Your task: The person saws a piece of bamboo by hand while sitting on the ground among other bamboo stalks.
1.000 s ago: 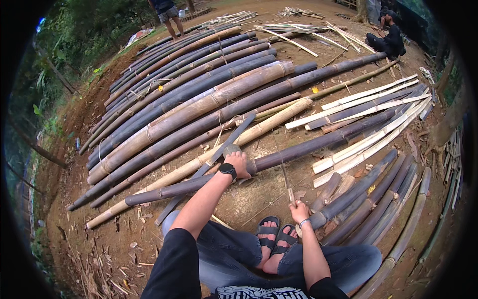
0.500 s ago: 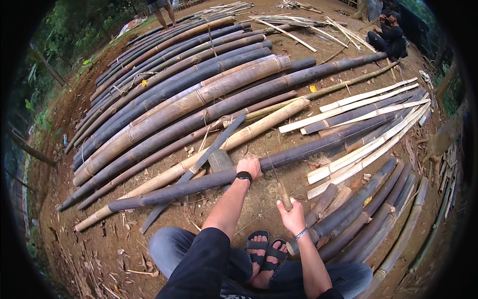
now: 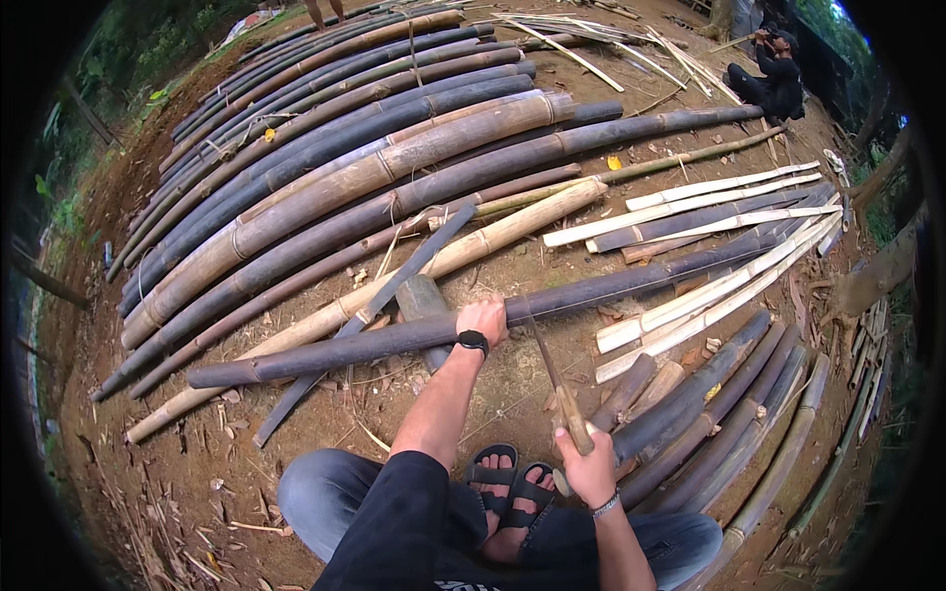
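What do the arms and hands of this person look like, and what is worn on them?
The left arm has a short dark sleeve and a black wristwatch. The right arm has a thin greyish bracelet. The left hand and right hand are ungloved.

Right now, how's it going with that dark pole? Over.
Left fingers gripping dark bamboo pole. Right fingers round wooden handle, blade against pole. Short log under pole.

Head view: wide fisheye, head-worn, facing forward and steeply down over the wearer's faded blue denim knees. Bare hands at close range, centre to lower right; side-by-side round dark-brown bamboo poles farther off, upper left.
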`<control>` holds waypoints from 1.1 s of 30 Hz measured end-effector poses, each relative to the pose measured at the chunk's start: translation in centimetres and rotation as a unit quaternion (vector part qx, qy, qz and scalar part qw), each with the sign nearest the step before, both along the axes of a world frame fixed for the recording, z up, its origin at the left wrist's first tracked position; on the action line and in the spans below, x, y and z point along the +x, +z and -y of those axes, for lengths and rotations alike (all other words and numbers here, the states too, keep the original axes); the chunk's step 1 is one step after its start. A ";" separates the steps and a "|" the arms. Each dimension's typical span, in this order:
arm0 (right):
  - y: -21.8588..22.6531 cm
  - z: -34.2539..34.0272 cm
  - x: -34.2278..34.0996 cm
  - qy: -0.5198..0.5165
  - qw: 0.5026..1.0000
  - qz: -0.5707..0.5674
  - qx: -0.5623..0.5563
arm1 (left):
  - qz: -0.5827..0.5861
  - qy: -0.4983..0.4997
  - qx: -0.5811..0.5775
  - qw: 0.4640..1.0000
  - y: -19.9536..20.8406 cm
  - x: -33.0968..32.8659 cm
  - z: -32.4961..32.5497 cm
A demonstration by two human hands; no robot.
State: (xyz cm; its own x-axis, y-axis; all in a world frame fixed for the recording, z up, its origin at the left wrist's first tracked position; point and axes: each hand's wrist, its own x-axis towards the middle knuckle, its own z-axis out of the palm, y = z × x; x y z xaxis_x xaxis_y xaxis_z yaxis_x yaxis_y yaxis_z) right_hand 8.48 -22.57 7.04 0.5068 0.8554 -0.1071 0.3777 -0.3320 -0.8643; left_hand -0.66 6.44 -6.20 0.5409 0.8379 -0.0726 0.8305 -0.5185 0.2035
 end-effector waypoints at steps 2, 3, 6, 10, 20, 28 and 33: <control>-2.0 1.9 1.4 -0.021 1.000 -0.004 0.011 | 0.006 -0.007 -0.007 1.000 0.9 1.8 0.9; -2.9 1.0 1.9 -0.015 1.000 0.002 -0.014 | 0.007 -0.007 -0.007 1.000 0.5 1.6 0.9; -3.4 -3.0 0.9 -0.030 0.999 -0.022 -0.024 | 0.015 -0.013 -0.004 1.000 0.0 0.7 0.5; -1.7 0.4 0.3 -0.021 1.000 -0.006 -0.010 | -0.001 -0.009 -0.032 0.999 1.0 1.3 0.4; -3.3 -2.0 -0.3 -0.034 0.998 0.003 -0.061 | 0.014 -0.065 0.036 0.997 -1.4 1.0 2.4; -5.0 -2.0 -1.8 -0.074 0.997 -0.006 -0.011 | 0.028 -0.076 0.064 0.995 -1.5 0.8 2.0; -3.6 -1.3 -3.2 -0.092 0.995 0.028 -0.038 | 0.024 -0.054 0.013 0.998 -0.9 1.2 3.5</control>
State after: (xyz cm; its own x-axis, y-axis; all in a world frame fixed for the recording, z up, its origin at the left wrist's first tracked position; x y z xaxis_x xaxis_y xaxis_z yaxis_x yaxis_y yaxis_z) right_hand 5.28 -21.30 3.45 0.6617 0.7376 -0.1345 0.3512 -0.4634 -0.8135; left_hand 0.56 2.90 -7.05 0.6308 0.7756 -0.0230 0.7587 -0.6103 0.2278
